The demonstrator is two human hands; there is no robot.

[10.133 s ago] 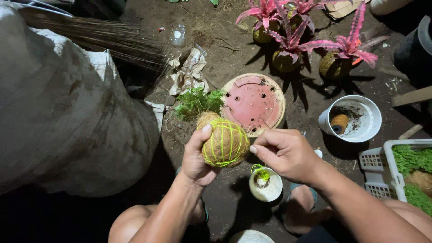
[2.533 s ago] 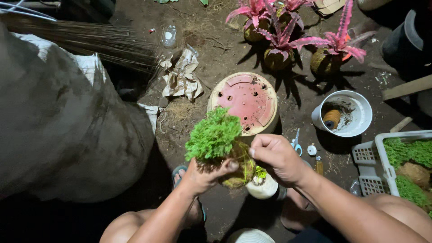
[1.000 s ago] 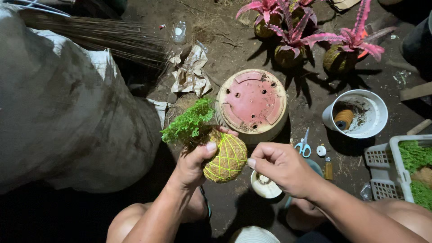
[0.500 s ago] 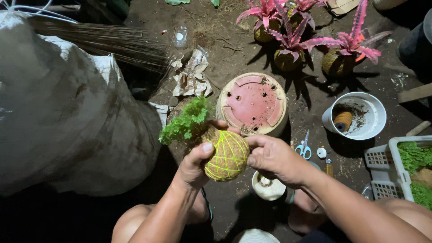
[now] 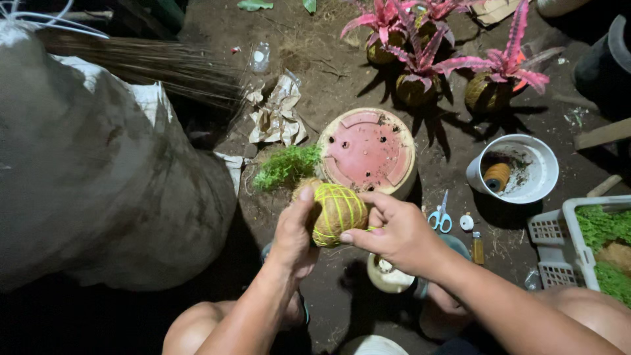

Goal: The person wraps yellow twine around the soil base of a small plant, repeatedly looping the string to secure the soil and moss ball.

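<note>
Moss ball [image 5: 336, 212] – between both hands' grip

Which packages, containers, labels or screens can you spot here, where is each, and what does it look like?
No labels or screens show.
Big sack: left side, bulging, grey-white.
White tub: right, round, holds a twine spool.
White basket: lower right, slotted plastic, green moss inside.
Small bottle: beside scissors, amber.

Upturned red pot [image 5: 368, 151], white bucket [image 5: 516, 169], scissors [image 5: 440, 215], pink plants [image 5: 453, 56], crumpled paper [image 5: 277, 115], grey sack [image 5: 98, 177]
</note>
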